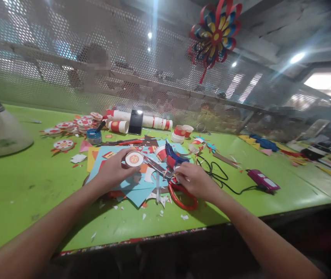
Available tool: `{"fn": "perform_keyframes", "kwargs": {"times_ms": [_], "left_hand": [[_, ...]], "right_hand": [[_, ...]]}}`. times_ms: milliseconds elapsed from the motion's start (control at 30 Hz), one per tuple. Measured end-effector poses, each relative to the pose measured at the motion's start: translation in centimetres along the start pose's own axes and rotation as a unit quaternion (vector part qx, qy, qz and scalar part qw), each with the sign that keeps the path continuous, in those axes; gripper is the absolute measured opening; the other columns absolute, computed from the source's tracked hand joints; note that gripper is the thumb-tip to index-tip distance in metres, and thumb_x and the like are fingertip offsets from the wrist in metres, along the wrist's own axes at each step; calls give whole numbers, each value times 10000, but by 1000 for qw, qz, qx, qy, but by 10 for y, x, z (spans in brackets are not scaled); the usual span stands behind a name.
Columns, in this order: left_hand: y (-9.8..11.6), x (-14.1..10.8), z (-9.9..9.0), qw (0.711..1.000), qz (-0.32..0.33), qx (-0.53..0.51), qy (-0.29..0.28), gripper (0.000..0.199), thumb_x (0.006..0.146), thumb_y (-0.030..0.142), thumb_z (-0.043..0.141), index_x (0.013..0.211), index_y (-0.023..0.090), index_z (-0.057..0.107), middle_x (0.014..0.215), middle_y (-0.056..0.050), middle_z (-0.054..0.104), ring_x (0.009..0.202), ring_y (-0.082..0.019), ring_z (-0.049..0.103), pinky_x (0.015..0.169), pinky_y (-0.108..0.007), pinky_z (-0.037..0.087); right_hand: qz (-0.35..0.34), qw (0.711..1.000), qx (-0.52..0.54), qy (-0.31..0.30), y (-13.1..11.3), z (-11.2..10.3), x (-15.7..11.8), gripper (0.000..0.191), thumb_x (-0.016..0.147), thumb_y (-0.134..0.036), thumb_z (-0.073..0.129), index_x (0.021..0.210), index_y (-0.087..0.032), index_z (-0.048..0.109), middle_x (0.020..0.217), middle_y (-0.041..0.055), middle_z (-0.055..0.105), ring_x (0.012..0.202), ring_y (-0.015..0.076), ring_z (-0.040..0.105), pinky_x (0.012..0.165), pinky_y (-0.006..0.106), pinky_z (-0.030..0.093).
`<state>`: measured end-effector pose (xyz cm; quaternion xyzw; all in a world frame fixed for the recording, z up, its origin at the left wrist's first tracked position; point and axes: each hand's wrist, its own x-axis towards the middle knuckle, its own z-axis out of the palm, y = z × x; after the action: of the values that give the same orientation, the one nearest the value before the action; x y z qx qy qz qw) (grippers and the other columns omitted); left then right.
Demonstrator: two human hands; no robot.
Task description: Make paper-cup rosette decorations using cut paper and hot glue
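My left hand [115,167] is closed around a small paper cup [134,159], its white round end with an orange emblem facing me. My right hand [196,180] has its fingers closed on a pair of scissors [183,203] with red handles. One large handle loop hangs below the fingers, and the metal blades point left toward the cup's edge. Just behind the right hand lies a blue glue gun [177,155], partly hidden. Beneath both hands are light blue paper sheets [138,195] with scattered cuttings. A clear glue stick [158,188] rests on them.
Paper discs with red dots [63,145] are piled at left, near a blue jar [94,136]. Farther back, a phone [136,122] leans against a paper-cup tube [156,121]. A black cord [235,190] runs to a purple box [262,181]. A perforated screen [153,69] stands behind the table.
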<state>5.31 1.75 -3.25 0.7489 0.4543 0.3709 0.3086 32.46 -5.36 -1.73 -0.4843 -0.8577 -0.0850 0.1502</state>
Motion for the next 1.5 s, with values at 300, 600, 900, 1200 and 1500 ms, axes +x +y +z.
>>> {"fn": "perform_keyframes", "kwargs": {"times_ms": [300,600,900,1200,1500], "left_hand": [[-6,0,6,999,34,-1,14,528,720,403,670,1175,171,538,1182,-115,637,999,-263,635,796,-391,548],[-1,-3,4,998,56,-5,23,466,700,305,676,1132,203,534,1119,-86,655,973,-245,642,789,-390,553],[1,-5,4,998,60,-5,15,465,707,311,665,1139,223,519,1116,-62,663,939,-235,653,769,-379,554],[0,-6,6,998,29,47,23,442,641,404,750,959,218,503,939,-38,653,818,-234,637,679,-346,506],[-12,-5,10,993,32,109,25,444,623,477,752,900,216,524,872,-26,603,785,-226,579,648,-318,444]], "right_hand": [[-163,972,-143,-90,-47,17,22,126,866,-101,530,923,-113,642,912,146,612,891,288,514,741,408,417],[-204,961,-166,-91,-44,22,34,110,892,-73,537,960,-97,621,920,125,617,875,248,536,736,359,432],[-161,972,-153,-79,-45,26,25,98,856,-67,542,899,-131,604,911,116,601,849,248,510,699,350,401],[-54,995,64,45,-47,6,33,217,876,-68,482,965,-113,675,832,102,583,786,218,534,679,326,432],[3,966,184,182,-30,18,65,128,885,-142,539,909,-170,662,828,58,655,739,174,581,694,290,459]]}}
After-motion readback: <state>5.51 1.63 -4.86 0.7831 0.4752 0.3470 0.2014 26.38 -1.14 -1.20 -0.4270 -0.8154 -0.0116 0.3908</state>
